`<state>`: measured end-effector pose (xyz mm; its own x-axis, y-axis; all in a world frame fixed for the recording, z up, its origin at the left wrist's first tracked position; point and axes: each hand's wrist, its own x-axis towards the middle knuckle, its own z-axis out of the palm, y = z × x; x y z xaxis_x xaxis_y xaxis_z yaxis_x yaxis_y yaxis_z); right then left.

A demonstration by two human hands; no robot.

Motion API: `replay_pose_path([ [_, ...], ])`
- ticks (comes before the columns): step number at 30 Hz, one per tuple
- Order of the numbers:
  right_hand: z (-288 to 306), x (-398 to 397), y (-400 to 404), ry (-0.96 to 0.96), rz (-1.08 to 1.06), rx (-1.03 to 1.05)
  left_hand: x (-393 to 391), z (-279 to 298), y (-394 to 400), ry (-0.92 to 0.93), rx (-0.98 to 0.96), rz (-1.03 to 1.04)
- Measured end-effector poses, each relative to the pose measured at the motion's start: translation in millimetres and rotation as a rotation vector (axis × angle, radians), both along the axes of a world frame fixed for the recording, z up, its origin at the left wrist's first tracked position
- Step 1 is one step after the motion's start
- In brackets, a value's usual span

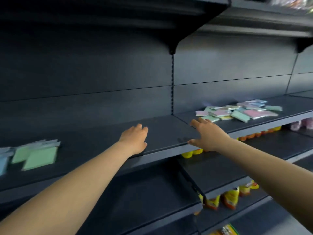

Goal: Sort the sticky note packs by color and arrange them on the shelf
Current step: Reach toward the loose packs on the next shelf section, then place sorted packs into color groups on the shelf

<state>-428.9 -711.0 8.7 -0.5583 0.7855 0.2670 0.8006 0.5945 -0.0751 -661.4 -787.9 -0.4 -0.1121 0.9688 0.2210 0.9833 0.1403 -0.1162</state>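
Observation:
A mixed pile of sticky note packs [240, 111], pink, green and blue, lies on the dark shelf [166, 131] to the right. At the far left sit green packs [37, 155] with blue packs [3, 163] beside them at the frame edge. My left hand [135, 139] hovers over the bare middle of the shelf with loosely curled fingers and holds nothing. My right hand [207, 134] is spread flat, palm down, just left of the mixed pile, its fingertips near a green pack.
Lower shelves hold yellow and orange packets [230, 198] and pink items [303, 124] at the right. A vertical slotted upright [172, 85] divides the shelf's back wall. Another shelf [118, 12] hangs overhead.

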Motion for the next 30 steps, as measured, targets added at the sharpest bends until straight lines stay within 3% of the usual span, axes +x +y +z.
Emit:
replay_pose_path([
  [6, 12.2, 147.7, 69.7, -0.005, -0.077, 0.062, 145.9, 21.1, 97.6, 0.041, 0.043, -0.092],
  [17, 39.7, 404.6, 225.1, 0.009, -0.16, 0.057, 422.8, 46.8, 291.3, -0.043, 0.117, -0.224],
  [23, 28.5, 488.6, 310.6, 0.054, -0.211, 0.018, 500.9, 42.9, 394.2, -0.075, 0.084, -0.269],
  [30, 9.0, 542.9, 448.2, 0.076, -0.238, 0.003, 534.4, 20.2, 553.7, -0.158, 0.009, -0.253],
])
